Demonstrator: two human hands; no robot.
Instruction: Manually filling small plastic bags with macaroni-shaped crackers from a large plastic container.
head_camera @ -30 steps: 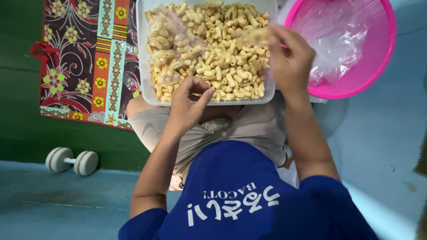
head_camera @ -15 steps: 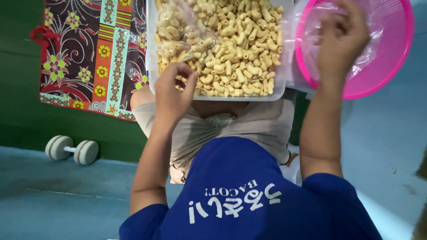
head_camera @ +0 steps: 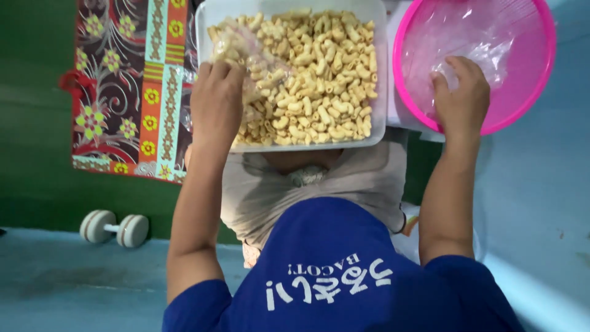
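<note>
So the left hand [head_camera: 215,98] is up at the left side of the clear tub [head_camera: 382,74], fingers curled shut around the mouth of a small clear bag [head_camera: 249,49]. The bag already has some of the pale curly snacks [head_camera: 319,80] in it. It lies over the heap in the tub's far-left corner, running away from the fingers toward the far rim, so its long axis points pretty much straight ahead of the person.

The right hand [head_camera: 461,98] is over in the pink basin [head_camera: 544,67], which sits just beside the tub's right edge. Its fingers are bent down onto a loose pile of empty clear bags [head_camera: 485,49], with the pile lying just past the fingertips toward the middle of the basin. Whether it's actually pinching one or only pressing on the plastic, can't tell from this angle.

Each hand is clearly the nearer one to its own stuff, and they're well apart. The tub sits on the person's lap, near edge against the body. There's a patterned mat [head_camera: 123,92] off to the left and a small dumbbell [head_camera: 114,229] on the floor, well clear of both arms. There's open room above the heap.
</note>
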